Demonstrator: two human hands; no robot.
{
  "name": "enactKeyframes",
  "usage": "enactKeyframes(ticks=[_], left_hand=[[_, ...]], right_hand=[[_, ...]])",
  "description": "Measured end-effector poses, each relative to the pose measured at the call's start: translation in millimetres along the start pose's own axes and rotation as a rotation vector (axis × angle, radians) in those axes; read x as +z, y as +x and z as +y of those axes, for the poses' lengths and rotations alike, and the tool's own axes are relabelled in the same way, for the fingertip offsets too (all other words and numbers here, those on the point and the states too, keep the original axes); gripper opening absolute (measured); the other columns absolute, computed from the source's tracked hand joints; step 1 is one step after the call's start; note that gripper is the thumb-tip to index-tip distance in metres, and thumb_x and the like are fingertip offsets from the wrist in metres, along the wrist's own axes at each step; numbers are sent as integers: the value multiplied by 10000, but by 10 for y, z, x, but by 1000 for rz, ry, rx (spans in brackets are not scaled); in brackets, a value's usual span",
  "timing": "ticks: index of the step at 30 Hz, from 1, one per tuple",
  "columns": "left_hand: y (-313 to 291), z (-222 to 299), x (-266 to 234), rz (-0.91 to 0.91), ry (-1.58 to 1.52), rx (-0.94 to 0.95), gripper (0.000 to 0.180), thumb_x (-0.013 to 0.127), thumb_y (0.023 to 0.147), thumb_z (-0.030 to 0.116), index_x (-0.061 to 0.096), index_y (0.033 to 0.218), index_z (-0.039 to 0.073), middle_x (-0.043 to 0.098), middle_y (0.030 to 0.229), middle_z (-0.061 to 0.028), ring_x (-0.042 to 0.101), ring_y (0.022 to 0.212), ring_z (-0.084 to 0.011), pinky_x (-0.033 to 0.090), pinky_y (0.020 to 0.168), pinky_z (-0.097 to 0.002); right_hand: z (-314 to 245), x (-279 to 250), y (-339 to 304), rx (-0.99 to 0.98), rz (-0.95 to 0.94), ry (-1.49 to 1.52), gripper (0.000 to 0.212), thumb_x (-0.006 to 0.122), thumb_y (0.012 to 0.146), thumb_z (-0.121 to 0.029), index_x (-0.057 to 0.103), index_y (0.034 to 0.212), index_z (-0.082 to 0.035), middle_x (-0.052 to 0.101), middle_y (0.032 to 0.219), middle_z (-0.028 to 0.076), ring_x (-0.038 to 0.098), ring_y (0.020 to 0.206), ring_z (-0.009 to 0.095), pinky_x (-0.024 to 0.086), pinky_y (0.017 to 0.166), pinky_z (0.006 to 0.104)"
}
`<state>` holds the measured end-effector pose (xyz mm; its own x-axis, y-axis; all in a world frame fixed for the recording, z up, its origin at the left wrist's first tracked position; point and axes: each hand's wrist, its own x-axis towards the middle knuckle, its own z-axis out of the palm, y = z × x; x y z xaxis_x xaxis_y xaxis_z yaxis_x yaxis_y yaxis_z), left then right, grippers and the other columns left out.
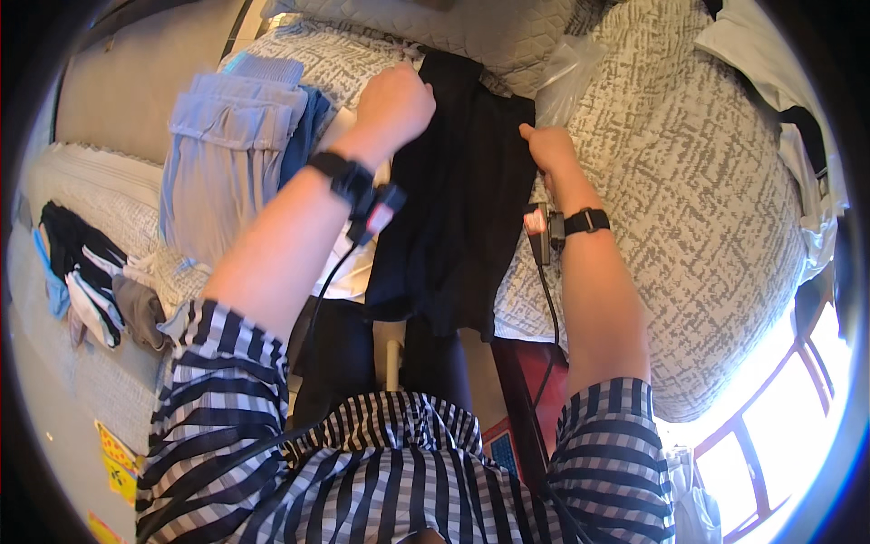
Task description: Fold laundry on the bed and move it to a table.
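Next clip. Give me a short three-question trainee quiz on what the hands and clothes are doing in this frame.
1. True or false: both hands touch the black garment.
2. Which lies left of the black garment? A) a light blue folded garment B) a red towel C) a green pillow
3. What does the black garment lie on?

Key
1. True: the left hand rests closed on its upper left edge, and the right hand presses its right edge.
2. A
3. A grey patterned bed cover, with its lower end hanging off the edge.
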<state>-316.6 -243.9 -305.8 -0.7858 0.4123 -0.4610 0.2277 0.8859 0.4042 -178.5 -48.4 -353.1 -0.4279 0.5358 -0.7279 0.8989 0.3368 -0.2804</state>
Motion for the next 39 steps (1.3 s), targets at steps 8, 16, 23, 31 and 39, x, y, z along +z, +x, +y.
enactKeyframes(ticks=[8,16,23,31,39], left_hand=[[741,131,102,-304,-371,-198,436,728,765,223,612,1067,-70,621,1060,-236,611,951,-309,471,815,-398],[503,24,-192,-250,-767,61,156,656,785,46,621,937,46,599,835,1,532,814,-105,424,769,-278],[-619,-109,-342,19,-298,712,211,595,655,-62,565,825,59,557,1054,-111,514,1063,-292,428,900,-356],[-966,-469,-260,25,48,744,241,580,661,-65,601,865,61,563,1097,-116,495,1099,-325,435,921,-403],[-614,-85,-209,209,-41,723,235,605,729,-21,609,956,44,587,1068,-101,532,1019,-315,457,881,-388]], right_hand=[[-169,-18,134,235,-130,528,504,660,823,-206,519,1176,125,494,1293,270,522,1154,356,452,896,425],[-248,-275,-352,-74,-156,1028,318,594,788,15,579,1104,50,640,1016,127,605,905,222,467,810,313],[216,-282,-953,-558,380,311,201,598,719,44,632,903,-29,613,943,128,556,934,327,443,825,349],[594,32,-1290,-841,419,-159,243,502,693,97,620,863,-32,608,964,122,519,1013,340,439,864,403],[283,-195,-1179,-672,400,23,142,518,822,1,644,882,-31,640,922,128,558,940,308,446,841,386]])
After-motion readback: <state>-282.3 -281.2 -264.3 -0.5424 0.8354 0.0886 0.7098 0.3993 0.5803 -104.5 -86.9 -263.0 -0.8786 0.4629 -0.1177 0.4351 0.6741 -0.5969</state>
